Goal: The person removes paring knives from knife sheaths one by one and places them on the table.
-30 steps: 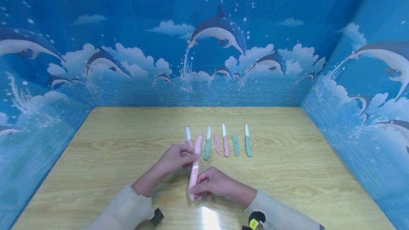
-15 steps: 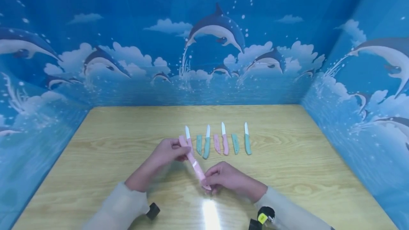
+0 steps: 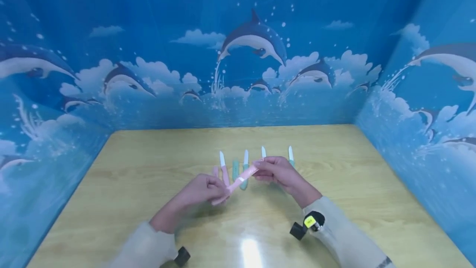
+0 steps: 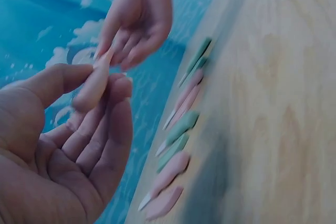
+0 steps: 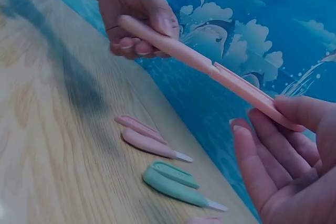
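Held above the table is a pink knife (image 5: pixel 184 54) with a pink sheath (image 5: pixel 247 93) over its blade. The left hand (image 3: pixel 202 190) pinches the handle between thumb and fingers; the left wrist view shows this hand (image 4: pixel 79 145) close up. At the sheath's far end, the right hand (image 3: pixel 280 175) grips with thumb and fingertips, also seen in the right wrist view (image 5: pixel 294 156). Below them lie a pink knife (image 3: pixel 225 173), a green sheath (image 3: pixel 236 169) and a green knife (image 3: pixel 246 158).
More pink and green knives and sheaths lie in a row on the wooden table (image 3: pixel 148 156), some behind the right hand, blades toward the back. Walls with a dolphin print (image 3: pixel 238 106) stand around the table's back and sides.
The right hand has moved up and away from the body with the sheath end, so the held knife now slants up to the right. The left hand has shifted slightly nearer the body.
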A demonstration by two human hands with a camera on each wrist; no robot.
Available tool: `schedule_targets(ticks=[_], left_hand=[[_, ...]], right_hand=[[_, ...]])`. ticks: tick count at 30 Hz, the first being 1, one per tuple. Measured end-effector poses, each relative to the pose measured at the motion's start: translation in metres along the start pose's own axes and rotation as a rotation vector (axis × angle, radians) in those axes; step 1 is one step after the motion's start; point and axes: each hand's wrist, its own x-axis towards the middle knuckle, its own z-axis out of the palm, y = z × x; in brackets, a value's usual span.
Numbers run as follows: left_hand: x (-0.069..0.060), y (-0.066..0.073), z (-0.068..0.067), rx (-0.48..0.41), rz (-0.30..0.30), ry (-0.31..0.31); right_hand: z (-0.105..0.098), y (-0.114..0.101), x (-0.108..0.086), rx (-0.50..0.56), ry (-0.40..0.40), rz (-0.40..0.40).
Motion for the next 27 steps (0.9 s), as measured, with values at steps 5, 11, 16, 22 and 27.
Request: schedule_targets(ticks=[5, 11, 16, 22, 27], left_hand=[[-0.002, -0.007, 0.030, -0.027, -0.035, -0.044], [0.004, -0.014, 0.054, -0.109, -0.027, -0.111], [0.004, -0.015, 0.057, -0.102, -0.034, -0.105], [0.005, -0.015, 0.057, -0.122, -0.035, -0.083], [0.009, -0.011, 0.055, -0.207, -0.009, -0.003]], right_hand=[[0.016, 0.008, 0.008, 0.074, 0.065, 0.024], [0.036, 0.008, 0.016, 0.035, -0.005, 0.019], [0.041, 0.006, 0.017, 0.016, -0.041, 0.020], [0.039, 0.005, 0.015, 0.007, -0.035, 0.021], [0.041, 0.003, 0.014, 0.000, -0.030, 0.017]])
